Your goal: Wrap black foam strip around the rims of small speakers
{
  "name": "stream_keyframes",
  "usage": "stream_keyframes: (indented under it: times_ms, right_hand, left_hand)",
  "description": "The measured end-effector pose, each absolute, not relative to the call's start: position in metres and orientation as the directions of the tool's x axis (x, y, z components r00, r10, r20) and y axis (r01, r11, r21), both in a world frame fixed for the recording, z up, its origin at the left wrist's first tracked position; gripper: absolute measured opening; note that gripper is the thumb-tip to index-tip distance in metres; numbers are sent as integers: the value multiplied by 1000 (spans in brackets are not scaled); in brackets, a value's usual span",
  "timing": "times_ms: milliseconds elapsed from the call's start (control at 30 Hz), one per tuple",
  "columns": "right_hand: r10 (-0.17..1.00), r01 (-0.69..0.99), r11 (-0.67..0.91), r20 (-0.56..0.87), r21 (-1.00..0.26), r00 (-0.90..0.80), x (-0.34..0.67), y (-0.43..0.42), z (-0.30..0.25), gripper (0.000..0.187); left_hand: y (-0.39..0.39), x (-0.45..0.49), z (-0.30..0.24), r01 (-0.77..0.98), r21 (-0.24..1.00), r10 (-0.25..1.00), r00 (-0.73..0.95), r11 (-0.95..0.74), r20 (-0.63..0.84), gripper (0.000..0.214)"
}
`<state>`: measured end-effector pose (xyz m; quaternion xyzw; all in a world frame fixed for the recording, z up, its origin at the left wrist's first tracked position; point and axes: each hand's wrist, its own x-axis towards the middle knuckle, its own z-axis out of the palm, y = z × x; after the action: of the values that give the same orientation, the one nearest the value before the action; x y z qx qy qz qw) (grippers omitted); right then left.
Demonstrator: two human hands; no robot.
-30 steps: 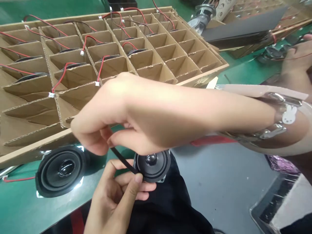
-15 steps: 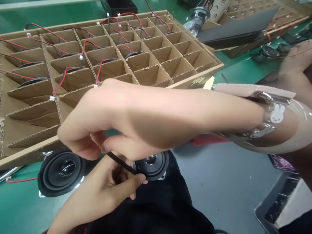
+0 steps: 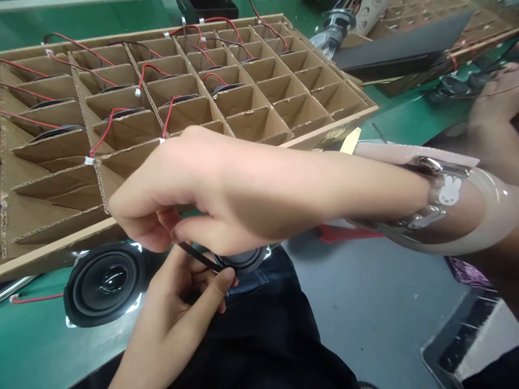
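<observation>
Far left on the green tabletop [image 3: 28, 346]: loose red wire [image 3: 36, 297], then a big speaker [image 3: 106, 281] lying cone up, just in front of the cardboard divider tray [image 3: 284, 116]. Tray's left and middle cells hold speakers with red leads.

Right hand [image 3: 162, 210] crosses over from the right, fingers pinched together on the upper end of a black strip [image 3: 198, 258]. Left hand [image 3: 178, 308] comes up from below, thumb and forefinger clamped on the strip's lower end.

Strip runs diagonally between the two hands, above my lap. Its lower end touches the rim of the small speaker [image 3: 245, 260], which sits mostly hidden under my right palm. Can't tell what carries it.

Clear sleeve guard [image 3: 466, 210] with a rabbit sticker is on my right forearm. Far right, a co-worker's hand [image 3: 492, 102], blurred, well apart from mine.
</observation>
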<state>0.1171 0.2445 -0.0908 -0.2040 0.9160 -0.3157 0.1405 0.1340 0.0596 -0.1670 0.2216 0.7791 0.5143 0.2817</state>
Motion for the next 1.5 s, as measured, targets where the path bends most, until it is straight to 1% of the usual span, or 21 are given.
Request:
stream_keyframes:
  times_ms: [133, 200, 300, 333, 367, 433, 467, 533, 600, 667, 700, 800, 867, 900, 967, 1033, 1067, 1233, 1333, 1367, 1500]
  right_hand:
    - [-462, -301, 719, -107, -627, -880, 115, 245, -94, 17]
    - [-486, -330, 703, -86, -630, -870, 112, 246, -93, 18]
    - [-552, -420, 648, -11, -636, -834, 105, 246, -89, 20]
    - [-569, -441, 650, -11, -619, -822, 103, 245, -88, 20]
    - [-571, -438, 677, -47, -592, -819, 102, 244, -87, 20]
    - [-529, -386, 760, -154, -523, -834, 103, 242, -85, 22]
    - [-495, -352, 788, -179, -505, -850, 104, 241, -85, 23]
    - [-427, -272, 789, -174, -551, -888, 107, 240, -85, 24]
    - [-385, -210, 767, -172, -606, -907, 110, 240, -85, 22]
    - [-327, -113, 791, -260, -601, -909, 112, 241, -85, 20]
    - [-317, -101, 798, -270, -595, -909, 113, 241, -86, 19]
    - [-321, -146, 780, -189, -609, -928, 116, 243, -91, 17]
    - [-352, -212, 757, -111, -618, -929, 118, 246, -96, 17]
    - [-355, -219, 754, -104, -619, -929, 119, 247, -97, 18]
    - [-367, -225, 739, -98, -635, -925, 121, 248, -100, 19]
    - [-398, -249, 706, -79, -663, -914, 124, 249, -100, 18]
    - [-407, -258, 694, -71, -672, -910, 125, 249, -101, 18]
    - [-443, -303, 682, -46, -666, -895, 128, 245, -102, 17]
    - [-476, -353, 659, -4, -664, -880, 128, 242, -103, 21]
    - [-482, -360, 646, 6, -674, -876, 128, 241, -104, 22]
    - [-462, -328, 665, -24, -671, -887, 127, 240, -104, 16]
  left_hand:
    - [58, 128, -169, 189, 922, 698, -708, 339, -111, 12]
    - [58, 125, -170, 227, 921, 699, -712, 317, -66, 12]
    - [57, 122, -172, 205, 927, 699, -711, 313, -79, 9]
    - [57, 122, -173, 191, 930, 697, -712, 313, -88, 10]
    - [57, 122, -173, 176, 934, 697, -710, 311, -98, 9]
    - [57, 122, -173, 145, 943, 691, -714, 301, -110, 8]
    - [57, 123, -172, 126, 948, 691, -714, 291, -117, 6]
    - [59, 127, -170, 29, 962, 659, -734, 273, -165, 4]
    - [63, 131, -167, -98, 959, 579, -779, 268, -241, 5]
    - [65, 133, -166, -179, 947, 510, -808, 266, -296, 9]
    - [65, 133, -166, -186, 946, 510, -806, 267, -302, 10]
    - [62, 131, -169, -161, 954, 601, -746, 254, -287, 11]
    - [61, 130, -169, -172, 953, 640, -709, 250, -296, 12]
    - [61, 131, -169, -187, 951, 627, -717, 248, -304, 11]
    - [62, 136, -167, -207, 950, 552, -776, 235, -306, 6]
    - [64, 142, -166, -191, 954, 457, -845, 230, -280, 10]
    - [64, 144, -166, -168, 956, 441, -859, 241, -262, 13]
    - [60, 153, -164, -120, 959, 496, -835, 257, -238, 9]
    - [58, 153, -164, -121, 960, 523, -818, 252, -240, 21]
    - [57, 152, -164, -120, 961, 523, -818, 249, -238, 21]
    - [54, 144, -168, -143, 952, 539, -797, 271, -273, 11]
